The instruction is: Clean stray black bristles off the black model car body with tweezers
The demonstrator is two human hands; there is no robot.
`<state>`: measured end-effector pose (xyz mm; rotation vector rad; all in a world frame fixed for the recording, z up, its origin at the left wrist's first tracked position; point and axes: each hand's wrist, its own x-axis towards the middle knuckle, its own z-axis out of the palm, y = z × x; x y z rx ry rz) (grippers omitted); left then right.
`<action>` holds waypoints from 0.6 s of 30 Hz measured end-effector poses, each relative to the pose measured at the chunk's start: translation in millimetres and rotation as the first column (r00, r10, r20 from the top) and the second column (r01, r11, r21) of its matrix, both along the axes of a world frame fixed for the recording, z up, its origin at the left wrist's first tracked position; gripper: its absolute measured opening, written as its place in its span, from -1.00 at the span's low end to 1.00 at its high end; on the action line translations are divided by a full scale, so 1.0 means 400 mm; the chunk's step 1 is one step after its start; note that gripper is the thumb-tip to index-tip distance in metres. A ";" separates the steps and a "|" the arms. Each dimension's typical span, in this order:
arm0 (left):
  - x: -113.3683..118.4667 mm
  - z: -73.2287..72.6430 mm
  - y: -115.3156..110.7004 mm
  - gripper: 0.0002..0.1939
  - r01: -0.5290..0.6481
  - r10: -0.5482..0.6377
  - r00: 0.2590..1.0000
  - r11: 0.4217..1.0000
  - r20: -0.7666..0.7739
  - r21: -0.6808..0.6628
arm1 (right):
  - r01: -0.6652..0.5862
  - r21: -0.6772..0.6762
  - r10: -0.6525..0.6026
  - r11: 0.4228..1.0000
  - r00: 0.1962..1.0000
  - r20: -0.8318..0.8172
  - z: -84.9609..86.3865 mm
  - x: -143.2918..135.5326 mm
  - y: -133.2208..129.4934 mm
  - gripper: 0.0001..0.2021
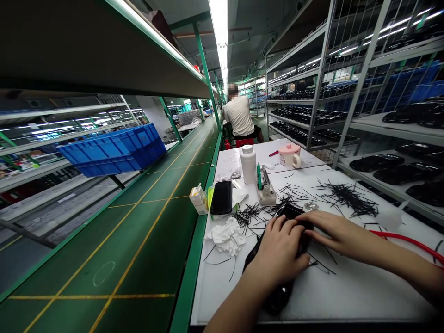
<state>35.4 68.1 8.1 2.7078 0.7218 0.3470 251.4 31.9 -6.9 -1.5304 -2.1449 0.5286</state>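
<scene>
A glossy black shell (280, 293), shaped like a toy car body, lies on the white worktable (347, 296) in front of me. My left hand (282, 245) is laid over its top with bent fingers, gripping it. From the right, my right hand (324, 229) holds its far right side between fingers and thumb. Both hands cover much of the shell, and the fingertips on its far side are partly hidden. Thin black strips (248, 215) are scattered just beyond it, with a larger pile of black strips (350, 198) to the right.
Left runs a green conveyor belt (138, 240). Crumpled tissue (227, 237), a phone (221, 198), a small box (199, 200), a white bottle (248, 164) and a pink-lidded mug (290, 156) stand around. A red hose (409, 237) lies right. Ahead sits a person (238, 115); racks (367, 115) hold black shells.
</scene>
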 end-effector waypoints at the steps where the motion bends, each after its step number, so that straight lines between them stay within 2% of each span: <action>1: -0.001 0.002 -0.001 -0.43 -0.012 0.012 1.000 1.000 0.006 -0.013 | -0.002 0.006 0.002 1.000 1.000 0.003 -0.002 0.002 -0.001 -0.60; 7: -0.010 0.006 -0.002 -0.35 -0.103 0.103 0.995 0.991 -0.002 -0.088 | -0.001 0.003 0.001 1.000 1.000 0.011 -0.016 0.009 -0.010 -0.61; 12: -0.017 0.018 0.001 -0.35 -0.111 0.111 0.994 0.986 -0.007 -0.121 | 0.006 0.022 -0.006 1.000 1.000 -0.003 -0.011 0.006 -0.027 -0.62; 16: -0.037 0.046 0.013 -0.36 -0.127 0.134 0.991 0.974 0.023 -0.189 | 0.086 -0.094 -0.099 0.992 0.985 -0.140 0.003 -0.008 -0.087 -0.58; 18: -0.053 0.061 0.022 -0.38 -0.150 0.161 0.987 0.961 0.027 -0.233 | 0.111 -0.187 -0.156 0.976 0.956 -0.250 -0.007 -0.026 -0.131 -0.57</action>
